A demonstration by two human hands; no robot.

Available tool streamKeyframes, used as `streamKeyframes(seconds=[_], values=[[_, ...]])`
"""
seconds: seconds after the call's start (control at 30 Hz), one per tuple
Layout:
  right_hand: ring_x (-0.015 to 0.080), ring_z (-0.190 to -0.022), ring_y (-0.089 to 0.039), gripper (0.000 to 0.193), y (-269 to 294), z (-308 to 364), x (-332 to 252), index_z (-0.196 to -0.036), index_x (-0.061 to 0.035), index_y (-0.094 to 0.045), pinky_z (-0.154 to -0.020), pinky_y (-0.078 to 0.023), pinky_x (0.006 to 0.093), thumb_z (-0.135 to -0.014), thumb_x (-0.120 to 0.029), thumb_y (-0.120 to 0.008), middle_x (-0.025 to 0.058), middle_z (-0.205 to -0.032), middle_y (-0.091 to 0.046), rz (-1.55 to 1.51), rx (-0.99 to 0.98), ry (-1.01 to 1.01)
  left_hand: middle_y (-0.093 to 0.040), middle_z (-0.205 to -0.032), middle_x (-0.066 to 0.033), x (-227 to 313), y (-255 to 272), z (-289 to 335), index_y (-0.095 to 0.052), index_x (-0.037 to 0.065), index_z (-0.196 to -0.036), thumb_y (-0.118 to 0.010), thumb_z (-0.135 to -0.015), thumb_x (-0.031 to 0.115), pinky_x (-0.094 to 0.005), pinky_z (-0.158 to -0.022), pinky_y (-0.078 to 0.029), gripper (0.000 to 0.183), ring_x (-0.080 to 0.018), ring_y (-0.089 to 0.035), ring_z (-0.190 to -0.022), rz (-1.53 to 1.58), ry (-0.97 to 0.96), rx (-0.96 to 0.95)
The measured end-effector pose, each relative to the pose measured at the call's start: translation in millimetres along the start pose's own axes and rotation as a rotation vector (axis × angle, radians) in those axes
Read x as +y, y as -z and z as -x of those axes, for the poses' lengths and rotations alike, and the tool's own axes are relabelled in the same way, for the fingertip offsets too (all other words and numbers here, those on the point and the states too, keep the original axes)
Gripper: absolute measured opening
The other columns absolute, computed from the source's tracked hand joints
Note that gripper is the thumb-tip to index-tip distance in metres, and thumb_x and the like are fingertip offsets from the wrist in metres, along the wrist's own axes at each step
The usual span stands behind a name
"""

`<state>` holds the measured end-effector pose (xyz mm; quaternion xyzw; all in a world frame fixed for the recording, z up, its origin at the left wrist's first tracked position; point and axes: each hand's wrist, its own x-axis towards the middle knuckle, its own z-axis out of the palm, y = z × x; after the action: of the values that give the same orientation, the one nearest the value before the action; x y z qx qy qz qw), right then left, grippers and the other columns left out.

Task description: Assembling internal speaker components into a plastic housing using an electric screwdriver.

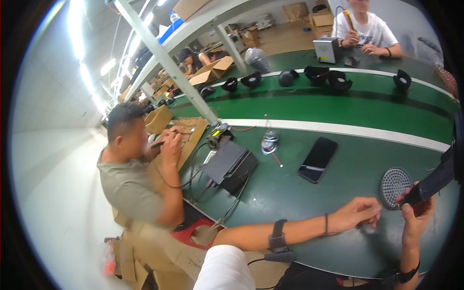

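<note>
My left hand hovers over the green bench with its fingers curled inward and the fingertips drawn together. Whether anything small is pinched in them is hidden. To its right, my right hand has its thumb and fingers closed around the lower end of a long black tool-like part, which slants in from the right edge. Just behind that end, a round grey disc with many holes lies at the fingertips of my right hand. Farther back rests a black smartphone.
Small round metal parts with wires lie near a black power box with cables. Black curved shells stand along the green conveyor. A co-worker sits at the left; another person works across the belt.
</note>
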<state>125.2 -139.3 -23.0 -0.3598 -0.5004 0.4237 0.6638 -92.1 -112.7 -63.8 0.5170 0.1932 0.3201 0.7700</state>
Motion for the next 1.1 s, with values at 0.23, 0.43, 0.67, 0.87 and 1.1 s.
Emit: streamKeyframes(seconds=[0.23,0.43,0.67,0.87,1.1], values=[[0.0237,-0.088,-0.071,0.06,-9.1,7.0,1.6,-0.125,-0.0016,-0.053,-0.078,-0.06,0.0351,-0.075,-0.007,-0.086,0.0109,-0.103,-0.064,0.005,-0.112,-0.038,-0.06,-0.094,-0.0018,5.1,-15.1,4.3,-0.063,0.002,-0.099,-0.068,-0.101,0.017,-0.0259,-0.078,-0.051,0.016,-0.0086,-0.058,-0.084,0.056,-0.126,0.056],[0.0254,-0.09,-0.071,0.063,-11.6,12.5,-5.1,-0.125,-0.0031,-0.048,-0.079,-0.061,0.0369,-0.074,0.003,-0.084,0.0122,-0.106,-0.064,0.016,-0.073,-0.068,-0.059,-0.095,-0.0009,1.9,-9.0,1.3,-0.064,0.001,-0.099,-0.068,-0.1,0.014,-0.0257,-0.078,-0.049,0.014,-0.0086,-0.057,-0.086,-0.104,-0.118,0.063],[0.0234,-0.086,-0.072,0.057,-9.9,-6.0,-23.5,-0.122,-0.0026,-0.049,-0.076,-0.06,0.0341,-0.076,0.003,-0.082,0.0102,-0.099,-0.065,0.009,-0.049,-0.034,-0.059,-0.092,-0.0013,8.8,-8.8,11.6,-0.063,0.002,-0.097,-0.063,-0.104,0.021,-0.026,-0.076,-0.047,0.021,-0.0082,-0.056,-0.082,-0.375,-0.091,0.086],[0.0212,-0.085,-0.071,0.059,-11.9,-7.6,-8.1,-0.125,-0.0015,-0.049,-0.074,-0.059,0.0318,-0.076,0.0,-0.081,0.0084,-0.097,-0.065,0.004,-0.007,-0.023,-0.059,-0.089,0.0005,1.4,-4.8,10.2,-0.063,0.004,-0.103,-0.064,-0.104,0.023,-0.0248,-0.076,-0.047,0.019,-0.0075,-0.055,-0.082,-0.259,-0.1,0.082],[0.0221,-0.087,-0.07,0.071,-10.9,12.6,-6.9,-0.133,-0.0023,-0.041,-0.075,-0.058,0.0321,-0.074,0.0,-0.081,0.0101,-0.107,-0.061,0.089,-0.092,-0.137,-0.061,-0.092,-0.0019,9.0,-19.4,5.4,-0.069,0.004,-0.099,-0.073,-0.096,0.016,-0.0283,-0.071,-0.045,0.013,-0.0107,-0.055,-0.081,-0.331,-0.327,0.131]])
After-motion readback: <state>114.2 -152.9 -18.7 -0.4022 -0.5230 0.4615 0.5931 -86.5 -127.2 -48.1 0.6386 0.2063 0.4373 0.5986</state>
